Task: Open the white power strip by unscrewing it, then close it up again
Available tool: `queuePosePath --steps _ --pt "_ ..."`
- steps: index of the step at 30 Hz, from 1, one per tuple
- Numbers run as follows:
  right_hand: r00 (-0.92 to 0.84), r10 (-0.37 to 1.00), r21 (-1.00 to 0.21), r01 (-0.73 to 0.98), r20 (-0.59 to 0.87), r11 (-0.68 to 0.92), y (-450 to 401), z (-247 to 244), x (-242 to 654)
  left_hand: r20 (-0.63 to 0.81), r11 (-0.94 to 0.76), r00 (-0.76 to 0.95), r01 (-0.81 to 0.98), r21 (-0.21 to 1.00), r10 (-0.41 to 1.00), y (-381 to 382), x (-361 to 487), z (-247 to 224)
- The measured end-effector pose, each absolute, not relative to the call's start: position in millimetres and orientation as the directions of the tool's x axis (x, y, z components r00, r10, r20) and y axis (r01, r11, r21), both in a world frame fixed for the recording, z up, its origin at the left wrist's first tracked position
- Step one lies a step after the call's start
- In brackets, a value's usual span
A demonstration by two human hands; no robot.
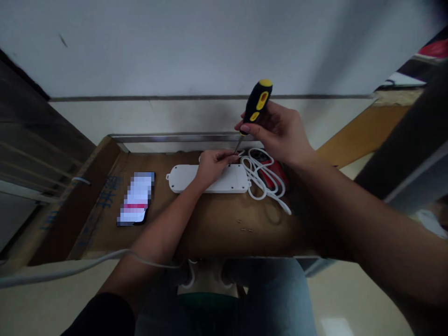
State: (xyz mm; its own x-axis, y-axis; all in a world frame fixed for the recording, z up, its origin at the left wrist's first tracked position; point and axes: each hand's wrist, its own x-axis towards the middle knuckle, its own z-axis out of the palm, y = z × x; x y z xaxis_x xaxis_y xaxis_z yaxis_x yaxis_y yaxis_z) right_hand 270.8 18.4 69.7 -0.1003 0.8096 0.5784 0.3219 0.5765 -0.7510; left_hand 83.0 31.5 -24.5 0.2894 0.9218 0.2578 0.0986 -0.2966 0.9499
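Observation:
A white power strip [227, 181] lies underside up on a brown cardboard surface [224, 233]. My left hand [213, 168] rests on its far side and grips it. My right hand [276, 133] is raised above the strip, shut on a screwdriver [256, 105] with a black and yellow handle. The thin metal shaft slants down, and its tip is close to the strip's top edge, by my left fingers. The exact contact point is hidden. A coiled white cable [261, 176] runs from the strip's right end.
A red object [271, 170] lies under the cable coil. Several small screws [245, 227] lie nearer me on the cardboard. A phone [136, 198] with a blurred screen sits at the left. A metal rail [178, 138] runs along the back, before a wall.

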Motion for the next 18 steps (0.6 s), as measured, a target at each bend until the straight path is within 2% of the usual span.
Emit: queuePosePath --steps 3,6,10,18 --pt "-0.208 0.816 -0.782 0.236 0.539 0.577 17 69 268 0.250 -0.283 0.263 0.096 0.954 0.932 32 83 -26" --pt "-0.094 0.783 -0.753 0.226 0.615 0.618 20 62 262 0.266 -0.300 0.248 0.113 0.947 0.932 33 83 -28" --pt "0.077 0.711 -0.690 0.339 0.698 0.640 25 51 254 0.248 -0.276 0.220 0.107 0.955 0.943 34 84 -28" --pt "0.069 0.719 -0.674 0.421 0.691 0.607 23 56 250 0.247 -0.276 0.197 0.136 0.952 0.949 33 85 -27"
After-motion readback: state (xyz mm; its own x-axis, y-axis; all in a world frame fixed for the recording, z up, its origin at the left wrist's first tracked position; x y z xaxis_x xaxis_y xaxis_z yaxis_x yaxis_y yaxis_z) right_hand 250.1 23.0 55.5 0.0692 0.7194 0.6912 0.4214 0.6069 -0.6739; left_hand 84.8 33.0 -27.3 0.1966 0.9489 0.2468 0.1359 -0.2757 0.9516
